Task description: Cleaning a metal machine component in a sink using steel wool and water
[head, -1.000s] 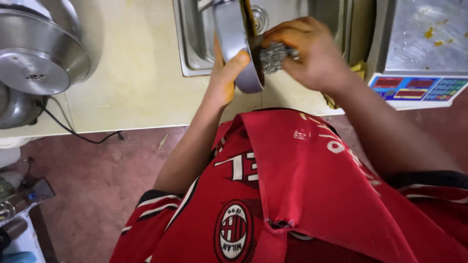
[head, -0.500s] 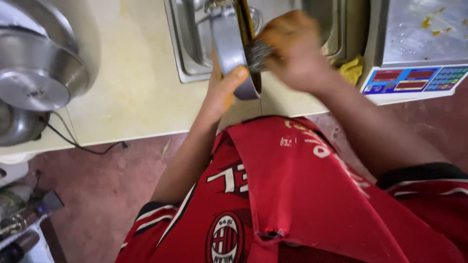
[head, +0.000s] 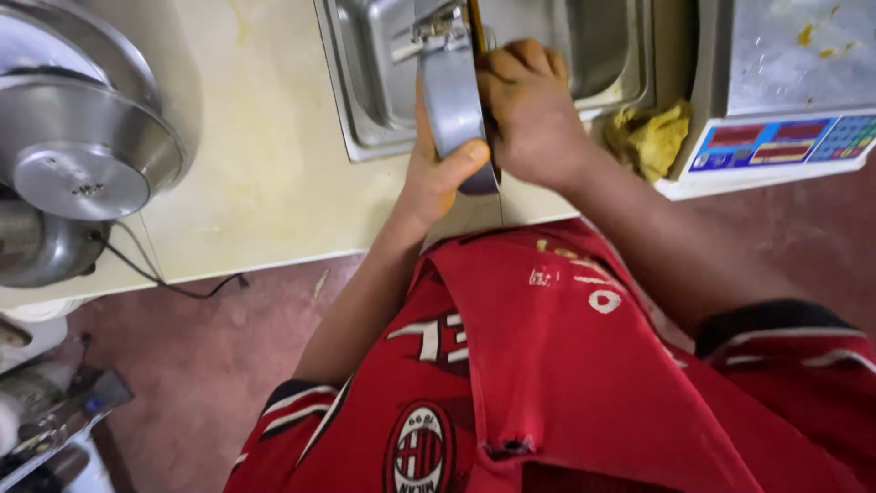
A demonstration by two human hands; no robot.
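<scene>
Over the sink's [head: 365,110] front edge, left hand [head: 438,173] grips a pan [head: 452,100], right hand [head: 529,119] clenched against it.

Kitchen: steel sink [head: 365,100], scale [head: 776,137], metal bowls [head: 82,155].

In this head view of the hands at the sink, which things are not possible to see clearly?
- Head view: whatever the right hand presses with is hidden under its own fingers.
- The round grey metal pan, held on edge by the left hand, shows only its side; its top is cut off by the upper edge.
- The steel sink basin is partly cut off above.
- The crumpled yellow cloth is blurred.
</scene>
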